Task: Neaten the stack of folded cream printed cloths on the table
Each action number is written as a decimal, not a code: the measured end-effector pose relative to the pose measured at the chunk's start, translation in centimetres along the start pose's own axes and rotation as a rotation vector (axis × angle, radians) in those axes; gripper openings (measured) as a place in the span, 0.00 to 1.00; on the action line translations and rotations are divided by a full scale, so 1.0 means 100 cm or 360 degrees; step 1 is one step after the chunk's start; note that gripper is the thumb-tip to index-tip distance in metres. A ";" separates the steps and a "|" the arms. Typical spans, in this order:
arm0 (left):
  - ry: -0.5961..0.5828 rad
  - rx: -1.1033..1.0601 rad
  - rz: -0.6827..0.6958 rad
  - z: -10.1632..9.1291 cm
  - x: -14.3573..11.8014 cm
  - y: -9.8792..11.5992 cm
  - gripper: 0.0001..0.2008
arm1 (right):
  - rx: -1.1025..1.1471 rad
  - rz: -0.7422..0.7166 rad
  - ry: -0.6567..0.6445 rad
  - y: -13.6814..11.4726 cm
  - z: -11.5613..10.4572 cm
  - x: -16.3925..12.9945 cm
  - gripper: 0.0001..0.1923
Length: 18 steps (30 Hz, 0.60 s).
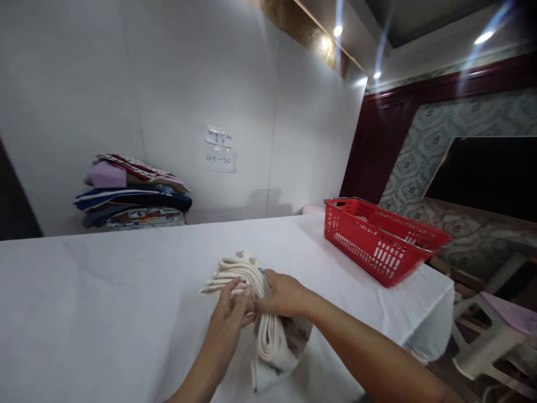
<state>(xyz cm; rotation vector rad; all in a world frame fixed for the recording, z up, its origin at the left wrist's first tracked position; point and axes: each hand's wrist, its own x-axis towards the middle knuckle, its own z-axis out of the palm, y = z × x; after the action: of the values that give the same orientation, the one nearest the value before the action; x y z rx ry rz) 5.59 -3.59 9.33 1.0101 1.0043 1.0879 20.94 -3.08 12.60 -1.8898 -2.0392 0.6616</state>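
Observation:
A cream-coloured folded cloth stands on edge in several layers near the front of the table, with grey and brown printed patches and a small blue mark. Its far end fans out to the left and its near end curls into a rounded fold. My right hand grips the bundle from the right, thumb on the near side. On the left, the bent fingers of my left hand close on the layers, close to my right thumb. The exact kind of cloth item cannot be made out.
A red plastic basket with metal handles stands at the table's right end. Stacked folded fabrics rise behind the white-covered table at the left. Paper labels hang on the white wall. A pink-topped stool stands at the right.

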 end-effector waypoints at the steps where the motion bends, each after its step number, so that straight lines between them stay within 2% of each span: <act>1: -0.0033 -0.0007 -0.0010 0.003 -0.002 -0.002 0.37 | -0.0051 0.0030 -0.0025 0.003 -0.002 0.000 0.38; 6: -0.0139 0.0017 -0.0040 0.012 0.004 -0.016 0.44 | -0.0138 0.0086 -0.0121 0.026 -0.006 0.000 0.38; 9: -0.0197 0.0103 -0.0015 0.013 0.015 -0.023 0.46 | 0.0017 0.0048 -0.0087 0.045 -0.005 -0.008 0.31; 12: -0.0314 0.0161 0.0025 0.013 0.015 -0.029 0.44 | 0.0099 -0.0013 -0.0023 0.058 -0.014 -0.023 0.25; 15: -0.0334 0.0282 0.0183 0.012 0.005 -0.042 0.33 | -0.0011 -0.0095 0.0252 0.065 -0.045 -0.043 0.27; 18: -0.0235 0.0593 0.0267 0.007 -0.002 -0.069 0.19 | -0.0207 -0.0073 0.0652 0.073 -0.102 -0.063 0.32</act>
<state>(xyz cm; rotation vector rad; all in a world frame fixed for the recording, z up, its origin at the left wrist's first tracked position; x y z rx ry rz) 7.63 -5.01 2.86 1.4771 1.0367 0.9625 32.92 -7.63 18.24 -1.8538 -1.8864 0.1151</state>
